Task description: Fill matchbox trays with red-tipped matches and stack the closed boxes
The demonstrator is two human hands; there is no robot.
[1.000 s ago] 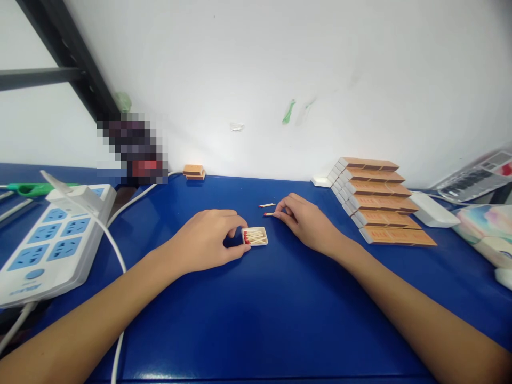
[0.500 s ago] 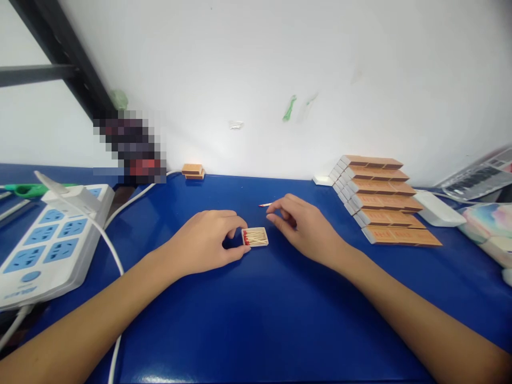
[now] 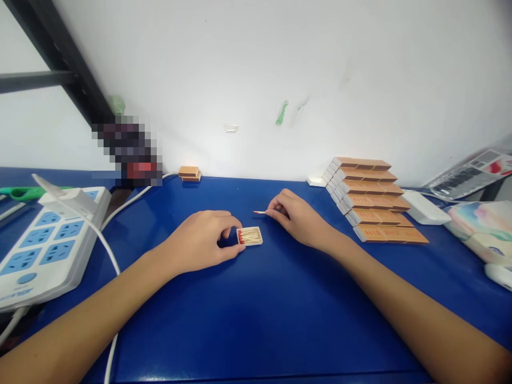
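A small matchbox tray [image 3: 259, 242] lies on the blue table, filled with red-tipped matches [image 3: 250, 235]. My left hand [image 3: 210, 237] grips the tray's left end between thumb and fingers. Beyond the tray and to its right, my right hand [image 3: 288, 210] pinches a single match [image 3: 260, 212] between thumb and index finger. The match's red head points left, and its rear end is hidden by my fingertips.
A stepped stack of matchboxes [image 3: 368, 201] stands at the right by the wall. Two matchboxes [image 3: 189, 173] are piled at the back left. A white power strip [image 3: 56, 229] with its cable [image 3: 113, 256] occupies the left. A white box [image 3: 426, 207] and a pastel packet [image 3: 480, 226] lie far right.
My right thumb and index finger have closed on the match, which lay on the table before. My left hand stays at the tray. The whole view has shifted slightly.
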